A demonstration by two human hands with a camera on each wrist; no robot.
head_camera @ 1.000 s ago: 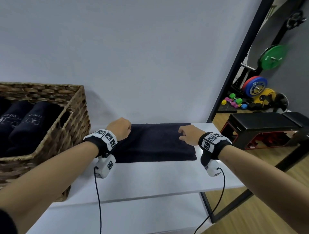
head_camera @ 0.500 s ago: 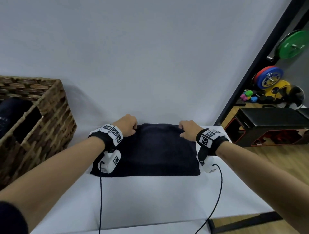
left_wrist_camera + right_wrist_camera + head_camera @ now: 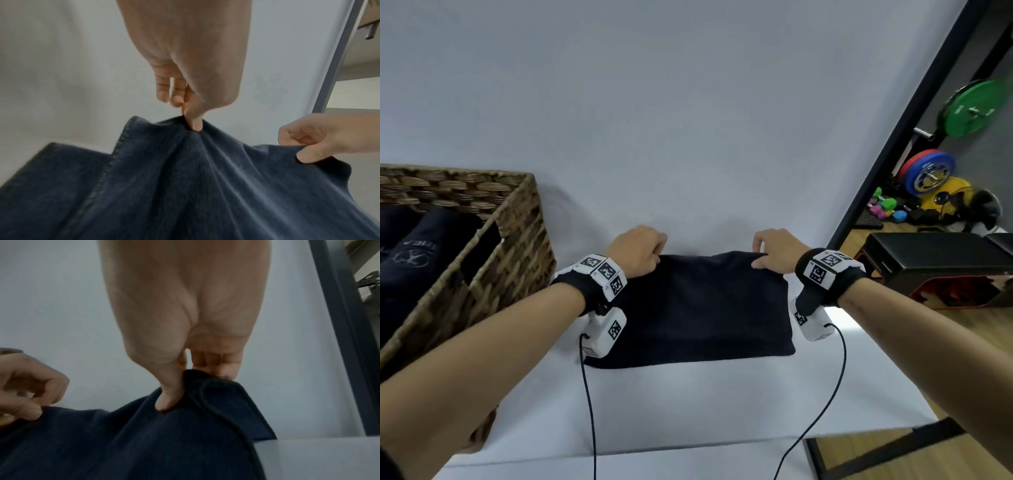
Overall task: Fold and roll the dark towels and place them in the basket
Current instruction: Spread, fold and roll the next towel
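A dark navy towel (image 3: 698,311) lies folded on the white table (image 3: 688,404), its far edge lifted off the surface. My left hand (image 3: 640,248) pinches the far left corner between thumb and fingers; in the left wrist view that hand (image 3: 192,123) bunches the towel (image 3: 185,186) into a peak. My right hand (image 3: 774,251) pinches the far right corner, and in the right wrist view its thumb (image 3: 168,395) presses into the towel (image 3: 144,443). The wicker basket (image 3: 517,240) stands at the left with rolled dark towels (image 3: 424,246) inside.
A white wall rises right behind the towel. A black frame post (image 3: 893,144) stands at the table's right edge. Beyond it are a black bench (image 3: 935,253) and weight plates (image 3: 976,108) on a wooden floor. Two wrist cables (image 3: 589,404) trail over the table's front.
Both hands slid from the towel's middle to its far edge, pinched the two far corners and raised that edge off the table. The head view shifted, bringing the basket's inside back into sight.
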